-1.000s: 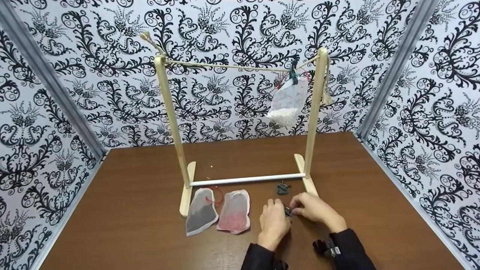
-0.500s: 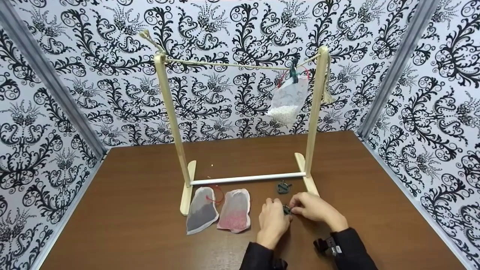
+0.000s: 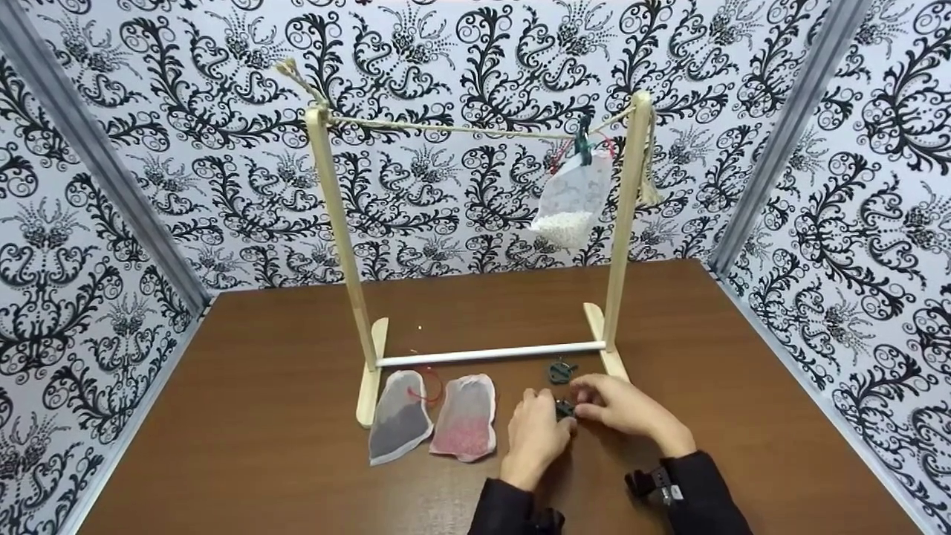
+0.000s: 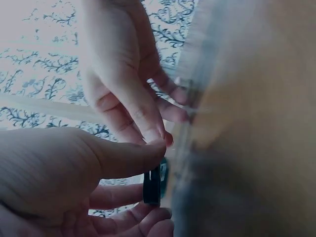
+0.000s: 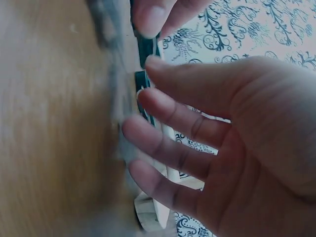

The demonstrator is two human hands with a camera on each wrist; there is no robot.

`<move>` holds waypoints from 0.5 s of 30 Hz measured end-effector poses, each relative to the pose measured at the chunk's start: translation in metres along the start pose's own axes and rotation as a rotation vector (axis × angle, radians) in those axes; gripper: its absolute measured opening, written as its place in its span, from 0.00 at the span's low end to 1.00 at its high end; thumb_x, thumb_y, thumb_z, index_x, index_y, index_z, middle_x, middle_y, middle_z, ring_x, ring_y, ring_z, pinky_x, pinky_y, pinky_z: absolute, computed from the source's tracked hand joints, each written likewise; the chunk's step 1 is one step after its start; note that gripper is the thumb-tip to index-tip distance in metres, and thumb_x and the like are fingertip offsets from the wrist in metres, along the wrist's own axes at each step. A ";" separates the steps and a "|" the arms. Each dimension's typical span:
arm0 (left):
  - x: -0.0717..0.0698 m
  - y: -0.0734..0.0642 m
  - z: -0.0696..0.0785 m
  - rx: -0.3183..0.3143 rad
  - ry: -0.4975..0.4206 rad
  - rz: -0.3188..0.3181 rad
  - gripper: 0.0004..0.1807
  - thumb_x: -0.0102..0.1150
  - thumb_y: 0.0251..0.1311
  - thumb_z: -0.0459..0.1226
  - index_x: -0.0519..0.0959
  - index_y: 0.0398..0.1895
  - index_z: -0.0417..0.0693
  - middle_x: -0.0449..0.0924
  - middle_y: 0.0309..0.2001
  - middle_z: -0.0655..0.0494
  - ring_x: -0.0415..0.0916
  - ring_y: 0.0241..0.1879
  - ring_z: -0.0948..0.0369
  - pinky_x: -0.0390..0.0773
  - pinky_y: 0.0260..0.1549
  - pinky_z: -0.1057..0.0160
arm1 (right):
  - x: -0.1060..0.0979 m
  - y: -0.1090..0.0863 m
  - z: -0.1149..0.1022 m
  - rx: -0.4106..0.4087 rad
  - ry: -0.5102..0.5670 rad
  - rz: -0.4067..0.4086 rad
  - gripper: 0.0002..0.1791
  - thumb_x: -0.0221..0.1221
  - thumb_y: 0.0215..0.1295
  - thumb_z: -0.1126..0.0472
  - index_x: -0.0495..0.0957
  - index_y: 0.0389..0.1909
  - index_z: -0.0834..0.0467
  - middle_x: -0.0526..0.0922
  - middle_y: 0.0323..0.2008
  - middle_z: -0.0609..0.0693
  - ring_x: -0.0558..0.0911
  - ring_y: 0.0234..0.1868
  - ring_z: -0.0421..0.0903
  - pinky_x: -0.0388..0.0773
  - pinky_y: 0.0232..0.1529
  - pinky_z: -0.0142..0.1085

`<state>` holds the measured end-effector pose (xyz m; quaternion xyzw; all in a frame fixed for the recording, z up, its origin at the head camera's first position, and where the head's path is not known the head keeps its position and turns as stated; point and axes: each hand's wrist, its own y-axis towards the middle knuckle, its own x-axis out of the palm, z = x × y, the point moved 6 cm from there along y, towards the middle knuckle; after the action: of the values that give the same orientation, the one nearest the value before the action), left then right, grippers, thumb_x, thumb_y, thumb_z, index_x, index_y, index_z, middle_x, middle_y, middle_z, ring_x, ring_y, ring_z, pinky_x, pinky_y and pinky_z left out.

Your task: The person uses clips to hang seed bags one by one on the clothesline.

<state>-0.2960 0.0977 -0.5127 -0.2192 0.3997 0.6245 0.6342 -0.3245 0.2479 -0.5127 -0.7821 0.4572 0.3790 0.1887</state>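
My left hand [image 3: 536, 437] pinches a small dark green clip [image 3: 565, 408] low over the table. In the left wrist view, that clip [image 4: 153, 182] sits between thumb and fingers. My right hand [image 3: 628, 413] is close on its other side, fingers loosely bent and apart; the right wrist view shows its thumb [image 5: 170, 69] near the clip, and whether they touch I cannot tell. A second green clip [image 3: 560, 371] lies on the table just beyond. Another clip [image 3: 582, 145] holds a mesh bag of white grains [image 3: 566, 215] on the rope [image 3: 461, 130].
Around the hands stands a wooden frame [image 3: 620, 245] with a white crossbar [image 3: 490, 354]. To the left lie a bag with dark contents [image 3: 397, 423] and one with pink contents [image 3: 464, 427] on the brown table [image 3: 282, 357]. Patterned walls [image 3: 446, 67] enclose the table.
The right fingers have come off the clip's ring and spread slightly. My left hand has shifted a little left with the clip. The bags and frame stay put.
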 end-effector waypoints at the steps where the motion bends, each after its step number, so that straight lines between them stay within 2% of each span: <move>1: -0.003 0.000 0.000 0.011 -0.018 -0.006 0.19 0.76 0.52 0.42 0.82 0.40 0.39 0.77 0.38 0.46 0.81 0.36 0.45 0.81 0.33 0.49 | -0.002 -0.001 -0.001 -0.007 0.020 0.003 0.22 0.61 0.73 0.60 0.75 0.61 0.68 0.82 0.42 0.49 0.82 0.41 0.45 0.78 0.41 0.39; 5: -0.014 0.003 -0.001 0.080 -0.111 -0.050 0.19 0.73 0.57 0.40 0.83 0.48 0.39 0.78 0.43 0.46 0.82 0.40 0.46 0.81 0.39 0.50 | -0.007 -0.004 -0.006 -0.035 0.097 0.010 0.27 0.59 0.75 0.56 0.71 0.65 0.71 0.83 0.48 0.55 0.84 0.47 0.51 0.80 0.46 0.40; 9: -0.023 0.006 -0.003 0.152 -0.201 -0.118 0.20 0.70 0.61 0.39 0.82 0.53 0.39 0.78 0.46 0.48 0.80 0.45 0.49 0.79 0.47 0.51 | -0.009 -0.005 -0.010 -0.066 0.164 -0.001 0.28 0.58 0.76 0.54 0.71 0.66 0.71 0.83 0.50 0.55 0.84 0.49 0.50 0.80 0.49 0.39; 15: -0.032 0.006 -0.006 0.184 -0.250 -0.184 0.21 0.67 0.64 0.38 0.80 0.56 0.36 0.78 0.48 0.47 0.78 0.49 0.51 0.77 0.50 0.52 | -0.007 -0.004 -0.012 -0.085 0.192 -0.030 0.27 0.57 0.76 0.53 0.71 0.66 0.69 0.82 0.52 0.54 0.83 0.49 0.48 0.80 0.50 0.38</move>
<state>-0.2997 0.0740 -0.4902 -0.1164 0.3515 0.5471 0.7507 -0.3178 0.2460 -0.4996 -0.8290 0.4450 0.3183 0.1163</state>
